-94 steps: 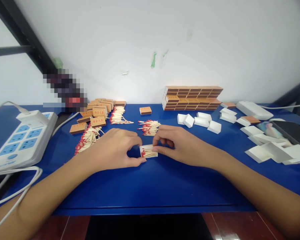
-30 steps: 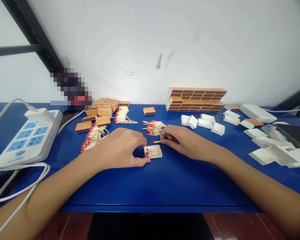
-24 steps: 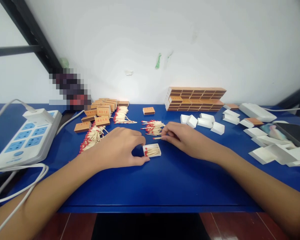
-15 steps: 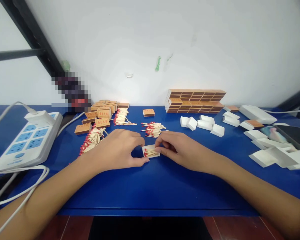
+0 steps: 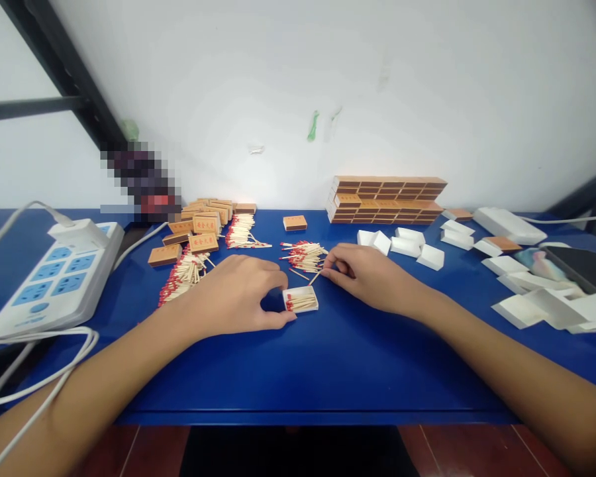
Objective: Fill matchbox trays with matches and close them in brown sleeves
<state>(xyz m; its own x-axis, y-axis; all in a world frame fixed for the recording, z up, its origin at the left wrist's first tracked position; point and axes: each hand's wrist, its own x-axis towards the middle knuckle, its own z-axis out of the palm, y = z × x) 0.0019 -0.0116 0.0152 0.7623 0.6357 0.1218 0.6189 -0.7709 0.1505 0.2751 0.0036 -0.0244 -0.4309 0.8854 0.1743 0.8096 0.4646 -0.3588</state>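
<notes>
A small white matchbox tray (image 5: 300, 299) part-filled with red-tipped matches lies on the blue table (image 5: 298, 371). My left hand (image 5: 236, 295) curls around the tray's left end, thumb and fingers holding it still. My right hand (image 5: 362, 271) has reached back to the loose pile of matches (image 5: 302, 255) behind the tray. Its fingertips pinch a single match (image 5: 314, 277) at the pile's right edge.
More match piles (image 5: 186, 275) and orange matchbox sleeves (image 5: 198, 228) lie at the left. A stack of finished boxes (image 5: 385, 197) stands by the wall. Empty white trays (image 5: 402, 242) spread to the right, beside a phone (image 5: 579, 265). A power strip (image 5: 49, 278) with cables sits far left.
Half a second ago my right hand was at the tray's right end; it has since moved back up to the match pile. My left hand stays on the tray.
</notes>
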